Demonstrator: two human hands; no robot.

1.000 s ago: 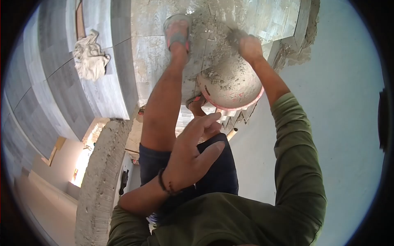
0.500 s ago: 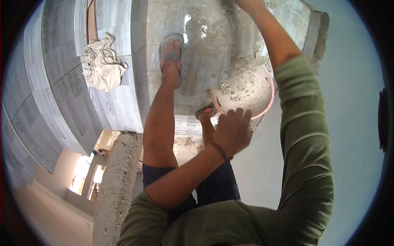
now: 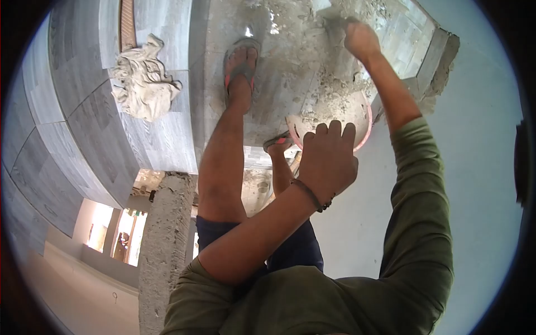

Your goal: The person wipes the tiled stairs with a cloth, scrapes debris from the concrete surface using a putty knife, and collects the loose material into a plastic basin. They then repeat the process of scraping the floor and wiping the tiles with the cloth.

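My right hand [image 3: 362,42] is closed around the handle of what looks like a trowel [image 3: 335,25], grey and smeared by motion, low over the dirty floor beyond the basin. My left hand [image 3: 326,159], with a dark bracelet at the wrist, is raised in front of the basin's near side. Its fingers are curled and the palm is turned away, so anything inside is hidden. The round, pale basin [image 3: 365,125] has a pink rim and holds grey rubble. Loose mortar crumbs [image 3: 335,97] lie at its far edge and on the floor.
A crumpled off-white cloth [image 3: 146,84] lies on the grey wood-look tiles [image 3: 92,145] at left, by a brown strip [image 3: 127,25]. My sandalled foot [image 3: 241,64] stands on the wet, mortar-smeared floor [image 3: 279,61]. A rough concrete edge [image 3: 167,234] and a pale wall [image 3: 474,167] flank me.
My right hand, near the top edge before, has come back toward me with the tool. My left hand has lifted closer to the camera and now covers more of the basin.
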